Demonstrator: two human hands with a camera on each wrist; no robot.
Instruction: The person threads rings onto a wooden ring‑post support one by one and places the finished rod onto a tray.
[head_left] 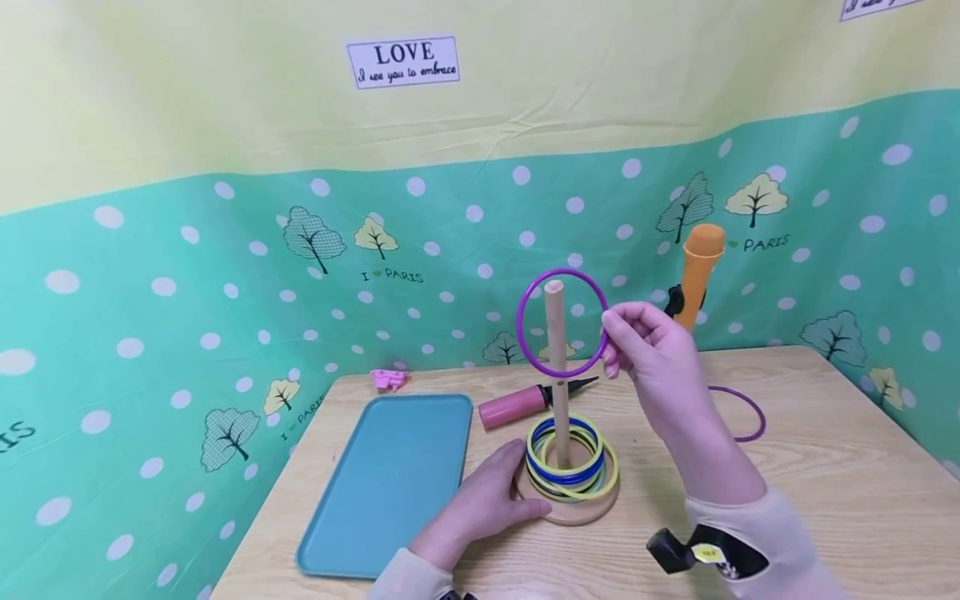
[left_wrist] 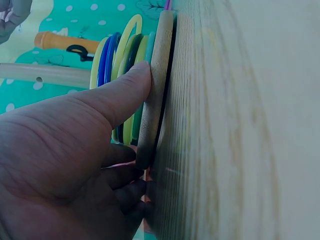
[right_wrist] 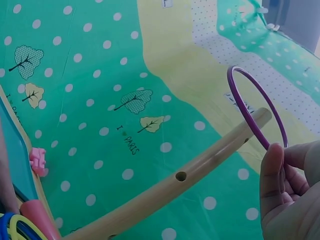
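A purple ring (head_left: 519,321), held up on edge, is pinched between thumb and fingers of my right hand (head_left: 660,367). In the head and right wrist views it overlaps the top of the wooden pole (head_left: 556,325), whose tip shows through it. Yellow, blue and green rings (left_wrist: 102,62) lie stacked round the pole's foot. My left hand (head_left: 483,496) grips the round wooden base (head_left: 573,512) at its left edge. In the left wrist view its thumb (left_wrist: 125,87) presses on the base beside the rings, with fingers bent at the rim.
A blue tray (head_left: 390,483) lies left of the stand. Behind are a pink hand pump (head_left: 513,407) with a black nozzle and a small pink toy (head_left: 388,380). A second purple ring (head_left: 761,425) and an orange microphone-shaped object (head_left: 697,275) are on the right. Patterned cloth (head_left: 450,250) hangs behind the table.
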